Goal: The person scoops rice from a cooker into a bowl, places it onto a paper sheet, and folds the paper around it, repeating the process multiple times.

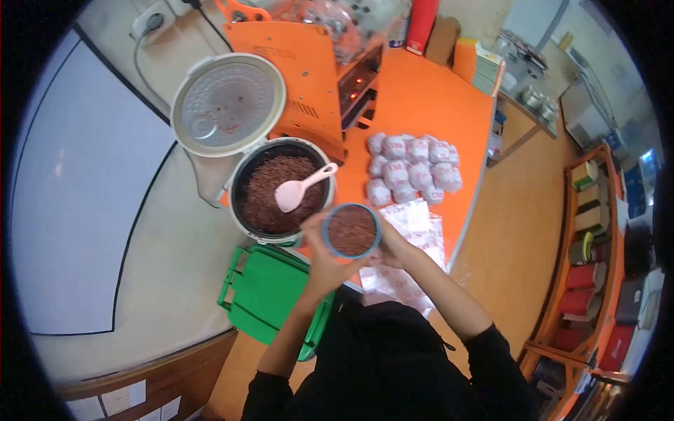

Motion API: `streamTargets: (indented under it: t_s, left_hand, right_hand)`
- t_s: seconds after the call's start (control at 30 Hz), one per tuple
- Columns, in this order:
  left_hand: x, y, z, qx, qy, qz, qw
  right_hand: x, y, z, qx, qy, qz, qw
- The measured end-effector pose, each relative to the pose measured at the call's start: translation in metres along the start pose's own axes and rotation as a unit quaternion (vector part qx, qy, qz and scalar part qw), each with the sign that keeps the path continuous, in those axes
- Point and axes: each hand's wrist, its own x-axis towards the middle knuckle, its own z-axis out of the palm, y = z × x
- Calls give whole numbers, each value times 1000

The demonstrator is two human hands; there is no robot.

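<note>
Between my hands is a round container with a blue rim point(352, 231), full of reddish-brown grains. My left hand point(324, 258) wraps round its left side, and my right hand point(387, 247) holds it from the right. Just left of it, an open cooker pot point(247, 223) holds similar dark grains, with a pale pink spoon point(289, 196) lying on them. The pot's lid point(228, 105) stands open behind it. Several wrapped round balls point(420, 173) sit grouped on the orange table point(449, 91), and printed wrapping sheets point(430, 242) lie in front of them, partly behind my right forearm.
An orange machine point(291, 74) with red lights stands at the back of the table. A green lidded bin point(270, 291) is below the pot, near my left forearm. Shelves point(579, 281) with boxes line the right side.
</note>
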Motion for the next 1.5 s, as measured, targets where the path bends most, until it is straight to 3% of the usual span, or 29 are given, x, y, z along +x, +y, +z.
streamTargets:
  t_s: [0.07, 0.13, 0.17, 0.2, 0.27, 0.3, 0.33, 0.4, 0.5, 0.6, 0.73, 0.83, 0.93, 1.03, 1.1, 1.13, 1.17, 1.2, 1.23, 1.33, 1.47, 1.5]
  left_hand:
    - [-7, -15, 38, 66, -64, 18, 996]
    - [-29, -48, 69, 102, -99, 10, 990]
    - [-44, -58, 78, 111, -153, -63, 980]
    - [-61, -68, 83, 119, -206, -136, 962]
    - [-94, -98, 86, 174, -340, -5, 924]
    - [-108, -103, 92, 197, -334, 28, 921]
    - [-121, -105, 97, 221, -328, 61, 916]
    - [-131, -99, 102, 263, -308, 91, 910]
    - [-143, -80, 111, 304, -262, 88, 912]
    - [-156, -84, 118, 333, -237, 118, 905]
    - [-180, -97, 120, 348, -271, 93, 893]
    - [-170, -65, 119, 354, -248, 52, 900]
    - [-162, -59, 122, 335, -198, 23, 921]
    - [-157, -60, 125, 313, -158, -6, 937]
    - [-156, -56, 126, 299, -146, -22, 943]
    - [-155, -55, 124, 292, -144, -26, 945]
    - [-152, -55, 124, 285, -142, -28, 948]
    - [-152, -58, 124, 275, -128, -26, 953]
    - [-152, -62, 123, 264, -114, -27, 957]
    - [-154, -66, 120, 240, -107, -61, 963]
    - [-139, -57, 113, 218, -152, -95, 960]
    - [-135, -51, 112, 208, -142, -86, 964]
  right_hand:
    - [-31, 11, -21, 207, 125, 47, 969]
    - [-21, 66, -101, 17, 208, -24, 978]
    - [-15, 89, -130, -79, 245, -60, 964]
    - [-16, 99, -132, -207, 319, -120, 917]
    - [-4, 126, -134, -402, 364, -318, 778]
    - [-12, 123, -126, -499, 327, -309, 741]
    - [4, 143, -139, -615, 312, -377, 618]
    - [8, 151, -143, -650, 278, -375, 599]
    - [-7, 129, -149, -587, 220, -323, 709]
    - [-3, 119, -188, -322, 328, -363, 811]
    - [-37, 61, -241, -445, 494, -292, 688]
    - [-22, 44, -278, -529, 475, -244, 660]
    - [-11, 45, -284, -619, 456, -315, 557]
    - [-23, 48, -259, -627, 455, -455, 439]
    - [-48, 65, -225, -634, 291, -417, 583]
    - [-56, 73, -205, -607, 146, -343, 702]
    - [-54, 87, -198, -636, 13, -397, 662]
    - [-63, 100, -198, -684, -66, -424, 590]
    - [-70, 107, -191, -665, -81, -448, 591]
    - [-68, 126, -191, -710, -61, -397, 578]
    - [-69, 127, -182, -697, -34, -360, 619]
    - [-68, 128, -181, -670, -25, -396, 628]
